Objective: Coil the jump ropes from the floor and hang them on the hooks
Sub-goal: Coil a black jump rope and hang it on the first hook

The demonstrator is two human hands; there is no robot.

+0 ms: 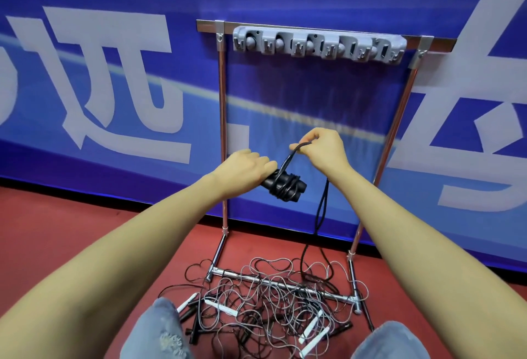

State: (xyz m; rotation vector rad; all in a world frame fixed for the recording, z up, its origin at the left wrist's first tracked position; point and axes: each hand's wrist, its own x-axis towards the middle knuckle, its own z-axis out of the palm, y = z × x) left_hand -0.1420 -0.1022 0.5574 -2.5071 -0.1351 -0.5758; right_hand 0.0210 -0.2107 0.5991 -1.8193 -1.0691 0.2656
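My left hand (248, 166) grips a pair of black jump-rope handles (286, 186) held together, with black cord wound round them. My right hand (322, 147) pinches the black cord (322, 210) just above the handles; the rest of it hangs down to the floor. A grey hook strip (319, 44) is fixed along the top bar of a chrome rack (222, 136), above both hands, with nothing hanging on it. A tangled pile of jump ropes (265, 298), black and grey with white and black handles, lies on the red floor over the rack's base bar.
A blue banner wall (114, 73) with large white characters stands right behind the rack. The rack's chrome feet (355, 281) stick forward on the red floor (71, 230). My knees in jeans (159, 330) are at the bottom edge, close to the pile.
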